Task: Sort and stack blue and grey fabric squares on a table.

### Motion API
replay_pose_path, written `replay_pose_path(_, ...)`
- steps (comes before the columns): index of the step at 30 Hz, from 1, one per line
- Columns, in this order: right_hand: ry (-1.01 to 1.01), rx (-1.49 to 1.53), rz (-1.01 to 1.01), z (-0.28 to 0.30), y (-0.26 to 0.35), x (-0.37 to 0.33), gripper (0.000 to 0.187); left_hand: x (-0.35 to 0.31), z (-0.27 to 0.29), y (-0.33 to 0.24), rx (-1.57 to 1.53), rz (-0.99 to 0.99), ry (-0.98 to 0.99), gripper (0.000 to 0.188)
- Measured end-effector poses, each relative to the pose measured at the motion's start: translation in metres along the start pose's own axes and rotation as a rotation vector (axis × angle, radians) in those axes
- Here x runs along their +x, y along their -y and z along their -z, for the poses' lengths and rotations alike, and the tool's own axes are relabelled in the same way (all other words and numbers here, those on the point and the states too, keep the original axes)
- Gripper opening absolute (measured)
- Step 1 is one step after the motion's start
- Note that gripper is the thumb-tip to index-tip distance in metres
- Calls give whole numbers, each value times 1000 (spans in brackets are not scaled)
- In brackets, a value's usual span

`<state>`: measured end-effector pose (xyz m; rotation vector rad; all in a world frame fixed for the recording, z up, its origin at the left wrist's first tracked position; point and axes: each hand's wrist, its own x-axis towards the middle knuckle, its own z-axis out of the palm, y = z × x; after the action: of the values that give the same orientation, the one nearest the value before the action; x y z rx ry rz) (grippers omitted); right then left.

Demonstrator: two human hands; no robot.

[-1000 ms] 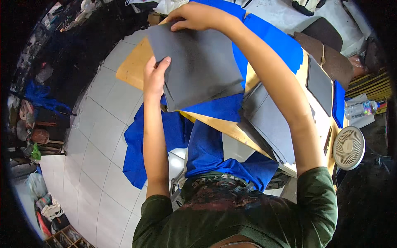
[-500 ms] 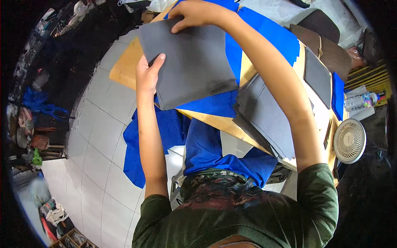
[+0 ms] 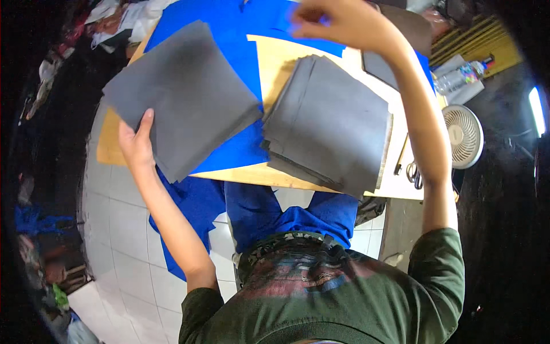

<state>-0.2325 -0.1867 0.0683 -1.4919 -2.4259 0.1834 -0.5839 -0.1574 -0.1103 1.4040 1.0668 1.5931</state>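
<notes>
My left hand grips the lower left edge of a thin stack of dark grey sheets, thumb on top and fingers hidden underneath. The stack lies over bright blue cloth spread on the wooden table. To its right rests a thicker, unevenly piled stack of grey sheets, its layers fanned at the left side. My right hand is raised above the far part of the cloth, away from both stacks. Its fingers look bent but are smeared by motion, so what they hold, if anything, does not show.
Scissors lie at the table's right side, near a round white fan. A clear plastic bottle is beyond them. More blue cloth hangs below the table edge over the tiled floor.
My right hand has left the grey stack and moved right. My left hand still grips that stack, now lower in view. The view has shifted, showing more of the second stack.
</notes>
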Motion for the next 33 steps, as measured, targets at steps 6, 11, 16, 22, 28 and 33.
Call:
replay_pose_path(6, -96, -115, -493, -40, -82, -149, 47, -1, -20, -1, 21, -1, 8, 38)
replay_pose_path(11, -224, -38, -559, -66, -91, -162, 43, 0, -13, -3, 16, -9, 14, 39)
replay_pose_path(16, -327, -27, -518, -60, -85, -155, 33, 2, -9, 0, -50, 31, 27, 42)
replay_pose_path(22, -237, -27, -554, -44, -74, -153, 28, 5, -9, 4, 13, -52, 59, 44)
replay_pose_path(28, -422, -391, 53, -45, -64, -156, 24, 3, -9, 2, -17, 16, 59, 42)
replay_pose_path(33, -172, 153, -351, -48, -41, -163, 20, 2, -12, -1, -21, -9, 51, 40)
